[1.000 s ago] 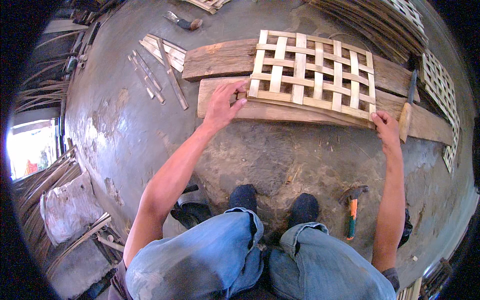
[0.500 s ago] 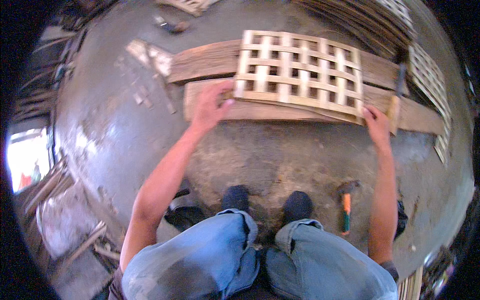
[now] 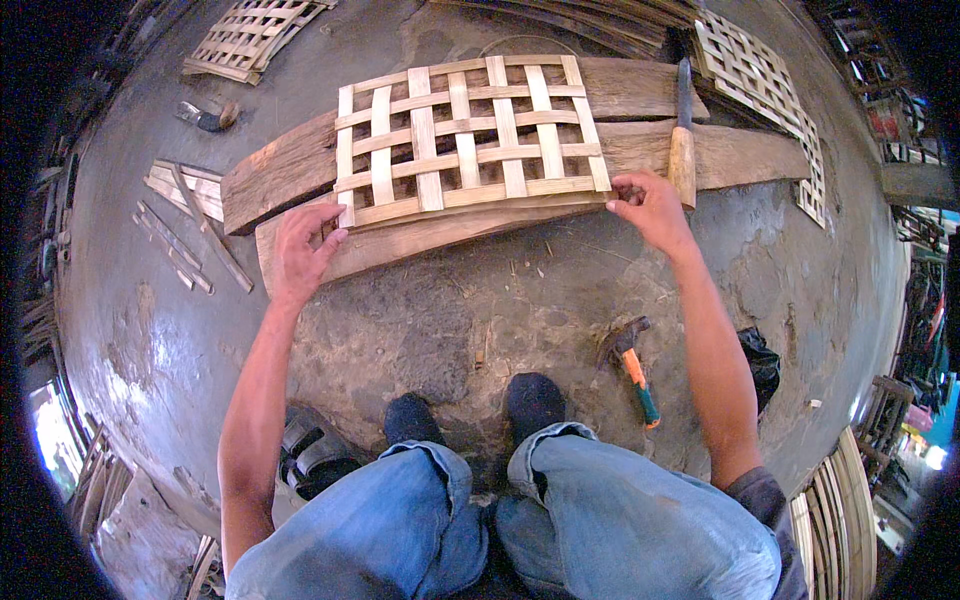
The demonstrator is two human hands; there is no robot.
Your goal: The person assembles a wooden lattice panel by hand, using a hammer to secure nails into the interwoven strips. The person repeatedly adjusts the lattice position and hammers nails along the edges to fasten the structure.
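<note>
Lattice panel of woven bamboo strips (image 3: 466,150) lying across two rough wooden planks, with a bare hand at each of its near corners.

The left hand (image 3: 302,250) is bent, thumb and fingertips at the near-left corner; the right hand (image 3: 650,210) is likewise curled at the near-right corner, though I cannot tell whether either pair of tips closes on the strips. The rear plank (image 3: 285,170) and the front plank (image 3: 400,246) both show beyond the panel's ends. Just beside the right hand, a wooden-handled knife (image 3: 682,145) lies across the planks, dark blade pointing away. A claw hammer (image 3: 634,375) with an orange-and-green handle rests on the concrete floor (image 3: 540,290), nearer the person.
</note>
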